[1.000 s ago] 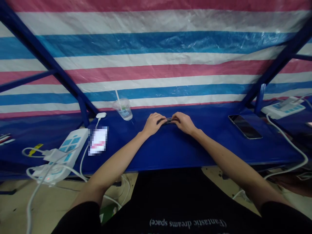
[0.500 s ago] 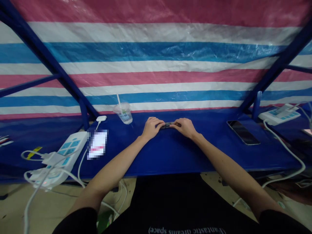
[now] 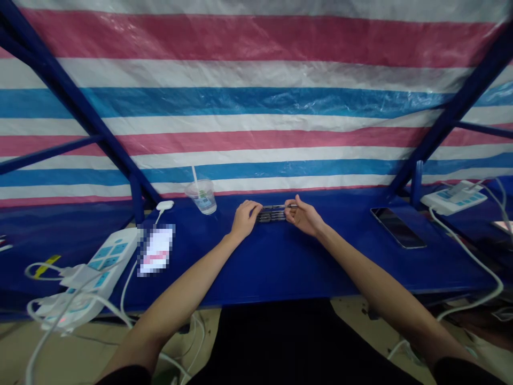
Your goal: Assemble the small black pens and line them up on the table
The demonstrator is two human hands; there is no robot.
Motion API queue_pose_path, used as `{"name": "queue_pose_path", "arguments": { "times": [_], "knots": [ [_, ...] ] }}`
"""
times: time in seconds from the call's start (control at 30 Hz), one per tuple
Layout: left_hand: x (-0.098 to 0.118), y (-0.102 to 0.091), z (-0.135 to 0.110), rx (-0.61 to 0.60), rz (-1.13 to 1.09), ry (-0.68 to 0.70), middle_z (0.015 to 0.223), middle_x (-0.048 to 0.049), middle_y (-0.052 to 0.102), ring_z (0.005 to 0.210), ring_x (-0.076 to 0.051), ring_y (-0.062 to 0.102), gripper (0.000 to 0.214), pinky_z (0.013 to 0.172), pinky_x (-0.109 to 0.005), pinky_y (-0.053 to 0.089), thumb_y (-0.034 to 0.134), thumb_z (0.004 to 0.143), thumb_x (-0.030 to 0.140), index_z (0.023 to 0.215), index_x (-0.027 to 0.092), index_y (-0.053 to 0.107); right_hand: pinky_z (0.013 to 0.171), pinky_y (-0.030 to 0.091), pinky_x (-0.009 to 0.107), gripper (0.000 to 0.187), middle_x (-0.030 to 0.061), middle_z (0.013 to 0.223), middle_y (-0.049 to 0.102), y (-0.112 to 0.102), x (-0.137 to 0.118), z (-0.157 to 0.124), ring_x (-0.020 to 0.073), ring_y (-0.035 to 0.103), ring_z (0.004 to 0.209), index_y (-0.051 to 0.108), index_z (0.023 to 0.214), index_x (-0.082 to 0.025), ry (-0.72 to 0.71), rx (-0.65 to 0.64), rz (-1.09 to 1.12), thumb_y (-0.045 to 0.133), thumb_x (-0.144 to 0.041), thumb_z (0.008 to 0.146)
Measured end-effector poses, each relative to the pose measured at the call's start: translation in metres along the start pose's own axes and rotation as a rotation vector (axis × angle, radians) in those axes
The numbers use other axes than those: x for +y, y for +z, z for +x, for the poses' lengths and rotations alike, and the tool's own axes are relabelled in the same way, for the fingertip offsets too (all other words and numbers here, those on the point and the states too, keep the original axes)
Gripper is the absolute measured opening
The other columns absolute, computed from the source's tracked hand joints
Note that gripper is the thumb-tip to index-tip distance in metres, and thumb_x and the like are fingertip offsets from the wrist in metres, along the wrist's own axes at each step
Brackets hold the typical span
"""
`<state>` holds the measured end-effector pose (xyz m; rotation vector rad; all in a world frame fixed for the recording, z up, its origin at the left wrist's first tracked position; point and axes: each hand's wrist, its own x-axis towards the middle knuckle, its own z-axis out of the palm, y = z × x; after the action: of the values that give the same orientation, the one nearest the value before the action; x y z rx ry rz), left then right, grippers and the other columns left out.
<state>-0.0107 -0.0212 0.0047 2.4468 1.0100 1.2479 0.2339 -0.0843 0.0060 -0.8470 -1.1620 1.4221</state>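
Observation:
Several slim dark pens (image 3: 271,216) with shiny parts lie side by side on the blue table (image 3: 264,267), between my two hands. My left hand (image 3: 245,218) is closed around their left ends, its fingertips partly hiding them. On the other side, my right hand (image 3: 305,217) pinches the right end of the farthest pen (image 3: 276,206) between thumb and finger. That pen sits slightly apart from the row. The curled lower fingers of my right hand are beside the other pens' right ends.
A clear plastic cup (image 3: 203,198) with a straw stands behind my left hand. Further left are a lit, blurred-out phone (image 3: 157,250) and a white power strip (image 3: 102,272) with cables. A dark phone (image 3: 397,228) and another power strip (image 3: 455,198) lie right. Striped sheeting (image 3: 256,139) hangs behind.
My hands have moved slightly apart, uncovering more of the pens. The farthest pen now shows apart from the row, pinched by my right hand. The view has tilted up a little.

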Motion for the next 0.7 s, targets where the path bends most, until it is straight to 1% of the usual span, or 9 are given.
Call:
{"name": "queue_pose_path", "arguments": {
  "times": [0.1,0.23,0.3,0.4,0.47,0.53,0.6,0.63,0.7],
  "knots": [
    [0.001,0.0,0.0,-0.011,-0.017,0.011,0.089,-0.0049,0.072,0.088,-0.021,0.064,0.036,0.084,-0.037,0.049,0.048,0.107,0.043,0.09,0.021,0.07,0.061,0.045,0.031,0.054,-0.0008,0.068,0.056,0.0,0.006,0.003,0.014,0.044,0.052,0.058,0.091,-0.025,-0.045,0.021,0.038,0.046,-0.077,0.095],
    [0.001,0.0,-0.001,-0.037,-0.027,0.027,0.09,-0.0047,0.073,0.089,-0.022,0.064,0.034,0.084,-0.037,0.049,0.048,0.107,0.041,0.091,0.021,0.071,0.059,0.044,0.031,0.059,-0.0007,0.068,0.055,-0.001,0.008,0.004,0.014,0.043,0.051,0.06,0.095,-0.026,-0.07,0.033,0.035,0.04,-0.081,0.095],
    [0.001,0.0,-0.001,-0.035,-0.036,0.022,0.09,-0.0047,0.073,0.089,-0.022,0.064,0.032,0.085,-0.037,0.049,0.049,0.107,0.039,0.092,0.021,0.071,0.057,0.042,0.031,0.061,-0.001,0.066,0.054,-0.001,0.007,0.004,0.014,0.041,0.051,0.059,0.093,-0.026,-0.071,0.044,0.011,0.039,-0.084,0.094],
    [0.0,0.0,-0.001,-0.045,-0.04,0.018,0.092,-0.0047,0.073,0.09,-0.022,0.064,0.031,0.086,-0.038,0.049,0.05,0.106,0.038,0.092,0.021,0.071,0.055,0.04,0.03,0.062,-0.0018,0.064,0.053,0.0,0.006,0.005,0.0131,0.039,0.049,0.061,0.091,-0.025,-0.065,0.056,0.045,0.044,-0.085,0.091],
    [-0.001,0.001,0.0,-0.046,-0.035,0.01,0.092,-0.0045,0.074,0.09,-0.022,0.064,0.029,0.086,-0.038,0.049,0.052,0.106,0.038,0.092,0.021,0.072,0.055,0.039,0.03,0.061,-0.0009,0.066,0.057,-0.002,0.005,0.007,0.013,0.042,0.049,0.066,0.095,-0.023,-0.081,0.079,0.026,0.051,-0.082,0.089],
    [-0.003,0.001,0.001,-0.026,-0.031,-0.012,0.092,-0.0041,0.074,0.09,-0.022,0.065,0.024,0.087,-0.038,0.05,0.057,0.104,0.037,0.093,0.021,0.072,0.055,0.04,0.03,0.057,0.0011,0.069,0.062,-0.006,0.006,0.01,0.0142,0.048,0.052,0.071,0.101,-0.021,-0.144,0.132,-0.109,0.06,-0.075,0.088],
    [-0.005,0.002,0.002,-0.003,-0.033,-0.047,0.094,-0.0037,0.074,0.091,-0.022,0.066,0.016,0.088,-0.038,0.05,0.065,0.1,0.035,0.096,0.022,0.073,0.059,0.043,0.031,0.049,0.003,0.073,0.067,-0.012,0.007,0.015,0.0166,0.055,0.059,0.073,0.103,-0.019,-0.249,0.215,-0.336,0.069,-0.064,0.085],
    [-0.007,0.003,0.003,0.003,-0.036,-0.067,0.095,-0.0036,0.075,0.092,-0.022,0.067,0.012,0.089,-0.038,0.051,0.068,0.097,0.033,0.098,0.022,0.074,0.063,0.045,0.032,0.044,0.0038,0.075,0.069,-0.015,0.009,0.017,0.0182,0.058,0.064,0.074,0.104,-0.019,-0.304,0.266,-0.45,0.071,-0.058,0.085],
    [-0.01,0.004,0.005,0.003,-0.046,-0.111,0.097,-0.0033,0.076,0.094,-0.022,0.068,0.008,0.091,-0.037,0.051,0.072,0.093,0.026,0.1,0.022,0.074,0.072,0.048,0.034,0.033,0.0055,0.084,0.073,-0.02,0.014,0.022,0.0202,0.062,0.072,0.075,0.102,-0.02,-0.387,0.345,-0.656,0.069,-0.048,0.086]
  ]
}}
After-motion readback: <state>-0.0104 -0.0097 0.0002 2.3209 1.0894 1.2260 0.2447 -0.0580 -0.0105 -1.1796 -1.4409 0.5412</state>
